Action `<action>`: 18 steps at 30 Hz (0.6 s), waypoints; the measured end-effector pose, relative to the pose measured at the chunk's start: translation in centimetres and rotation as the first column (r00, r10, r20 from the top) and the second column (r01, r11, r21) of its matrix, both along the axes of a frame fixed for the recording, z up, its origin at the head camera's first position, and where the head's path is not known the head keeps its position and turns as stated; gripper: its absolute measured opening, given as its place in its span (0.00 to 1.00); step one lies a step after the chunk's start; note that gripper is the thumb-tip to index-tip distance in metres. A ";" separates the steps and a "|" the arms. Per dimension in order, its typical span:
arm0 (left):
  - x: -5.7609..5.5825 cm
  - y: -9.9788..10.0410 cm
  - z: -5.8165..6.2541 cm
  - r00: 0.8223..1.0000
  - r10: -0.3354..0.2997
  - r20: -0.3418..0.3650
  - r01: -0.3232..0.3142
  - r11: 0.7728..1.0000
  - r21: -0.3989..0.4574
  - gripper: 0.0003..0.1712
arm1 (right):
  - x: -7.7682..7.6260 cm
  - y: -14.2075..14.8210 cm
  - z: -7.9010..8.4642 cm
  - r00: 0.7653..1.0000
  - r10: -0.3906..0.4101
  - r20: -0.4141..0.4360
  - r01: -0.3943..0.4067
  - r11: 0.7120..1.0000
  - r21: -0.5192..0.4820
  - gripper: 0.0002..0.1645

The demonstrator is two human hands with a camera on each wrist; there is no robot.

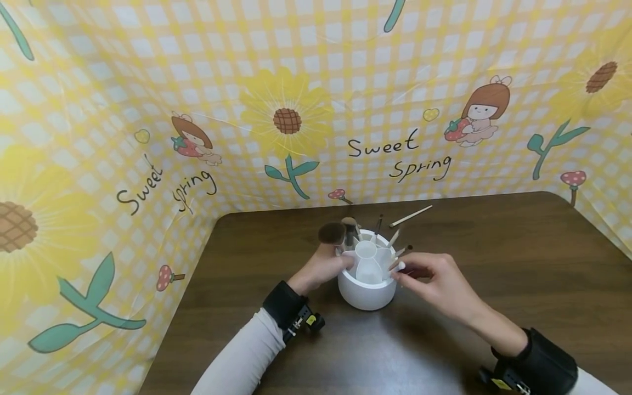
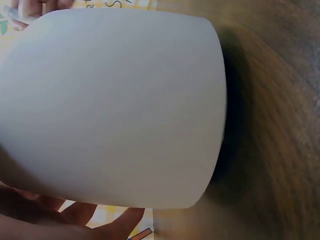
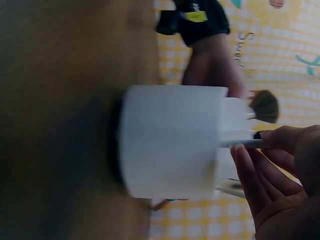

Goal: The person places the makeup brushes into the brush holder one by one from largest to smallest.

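Note:
A round white brush holder (image 1: 366,295) with petal-shaped compartments stands on the table. My left hand (image 1: 323,267) grips its left side, thumb over the rim and fingers along the outer wall (image 2: 115,110). At the right rim my right hand (image 1: 436,280) pinches a slim, pale-handled makeup brush (image 3: 250,143) between thumb and fingers; one end reaches into the holder, and its tip is hidden. A large fluffy brush (image 1: 332,233) leans out beside my left hand. Several thinner brushes stand toward the back and right, including a dark-tipped one (image 1: 378,224).
Behind the holder a thin brush (image 1: 411,216) lies on the dark wooden table (image 1: 247,252). A yellow checked cloth (image 1: 222,71) with flowers and lettering hangs along the back and left side of the table.

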State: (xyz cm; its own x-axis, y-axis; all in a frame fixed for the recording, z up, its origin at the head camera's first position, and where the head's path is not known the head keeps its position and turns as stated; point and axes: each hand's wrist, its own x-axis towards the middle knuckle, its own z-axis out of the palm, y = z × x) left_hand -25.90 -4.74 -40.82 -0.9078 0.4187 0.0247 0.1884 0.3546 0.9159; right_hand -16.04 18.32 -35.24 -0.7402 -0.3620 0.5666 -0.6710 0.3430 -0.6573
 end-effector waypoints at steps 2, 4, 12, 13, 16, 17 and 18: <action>0.1 0.1 0.0 1.000 0.009 0.003 -0.009 1.000 -0.001 0.16 | -0.1 -0.1 -0.5 1.000 0.000 0.009 0.000 1.000 0.006 0.12; 0.2 0.2 0.1 1.000 0.020 0.011 -0.020 1.000 -0.003 0.15 | -0.2 -0.1 -0.8 1.000 0.008 0.000 -0.008 1.000 0.020 0.13; 0.3 0.5 0.1 0.998 0.043 0.051 -0.042 0.999 -0.029 0.22 | -2.5 3.4 -0.6 0.995 -0.043 -0.095 0.059 0.984 0.166 0.17; 0.2 0.5 0.1 0.998 0.046 0.051 -0.044 0.998 -0.034 0.23 | -3.1 4.0 -0.5 0.991 -0.077 -0.107 0.097 0.976 0.196 0.16; 0.1 0.6 0.1 0.998 0.049 0.042 -0.047 0.998 -0.039 0.23 | -5.6 5.7 -0.4 0.985 -0.145 -0.096 0.168 0.938 0.304 0.13; 0.1 0.6 0.0 0.998 0.050 0.037 -0.049 0.998 -0.038 0.23 | -6.6 6.0 -0.5 0.985 -0.156 -0.069 0.170 0.919 0.355 0.13; 0.0 0.6 0.0 0.998 0.053 0.033 -0.052 0.998 -0.038 0.22 | -7.7 6.4 -0.7 0.986 -0.164 -0.033 0.163 0.897 0.411 0.15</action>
State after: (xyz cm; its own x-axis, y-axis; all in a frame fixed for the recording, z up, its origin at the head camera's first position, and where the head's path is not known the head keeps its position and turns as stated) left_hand -25.90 -4.12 -40.81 -0.9285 0.3708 -0.0216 0.1374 0.3970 0.9075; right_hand -23.78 24.69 -35.97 -0.8099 -0.4359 0.3925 -0.5811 0.6874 -0.4357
